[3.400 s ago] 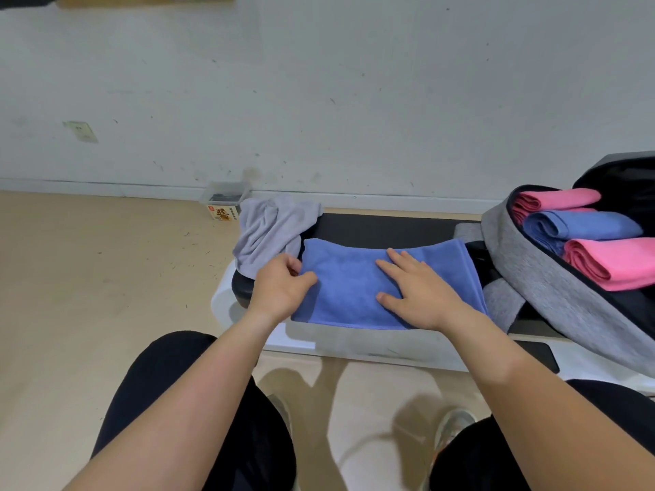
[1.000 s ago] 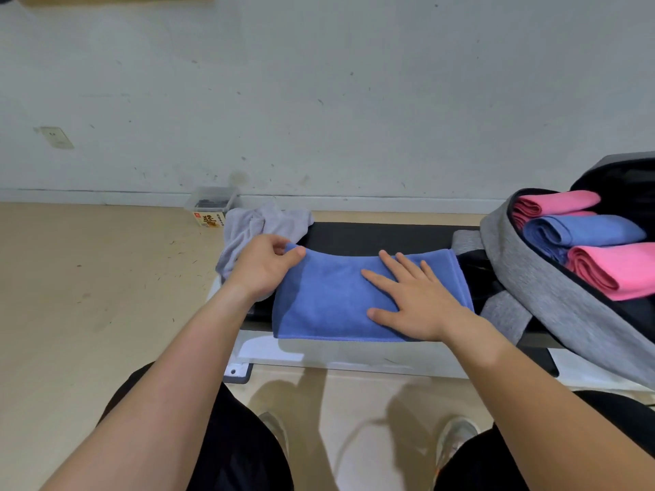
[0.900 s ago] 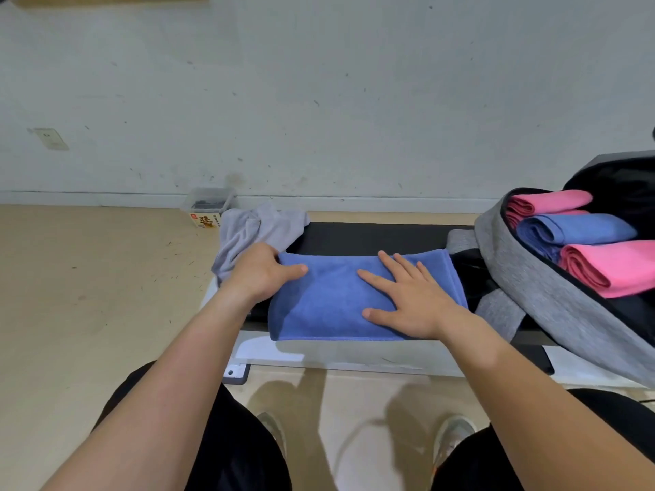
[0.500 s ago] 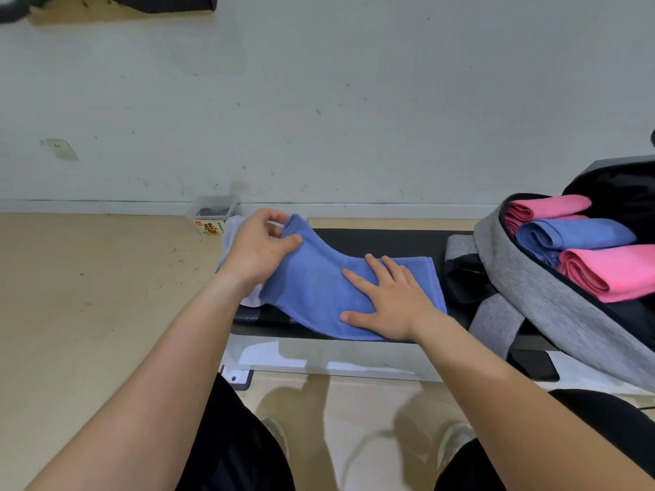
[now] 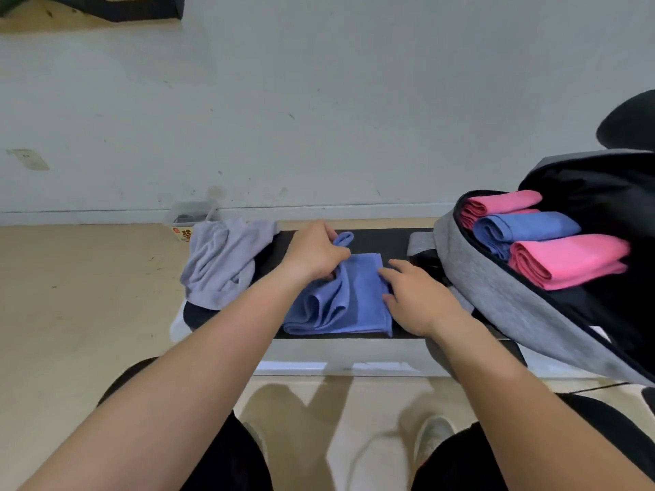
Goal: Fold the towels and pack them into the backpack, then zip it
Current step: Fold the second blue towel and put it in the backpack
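Two bare hands work a blue towel [image 5: 349, 306] on a black bench top [image 5: 384, 239], seen from the head cam. L hand [image 5: 315, 255] has fingers & thumb curled round the towel's far-left end. A loop of cloth pokes up past the knuckles, and fabric bunches in loose pleats beneath the wrist. R hand [image 5: 416, 299] lies w/ fingers nearly straight, pressing on the towel's right edge and gripping nothing. The towel sits mid-bench, reaching the front edge. To its left a crumpled grey towel [image 5: 223, 264] is draped over the bench end; to its right is an unzipped grey backpack [image 5: 496, 288]. The pack leans open w/ black lining showing. Inside, 3 folded towels lie side by side: far pink towel [image 5: 503, 203], packed blue towel [image 5: 524, 228] in the middle, near pink towel [image 5: 567, 260]. A grey strap [image 5: 420, 242] rests on the bench just beside the pack. Behind the grey towel, a small clear box [image 5: 188, 221] w/ a red-printed label stands on the floor [image 5: 71, 313] by the wall.
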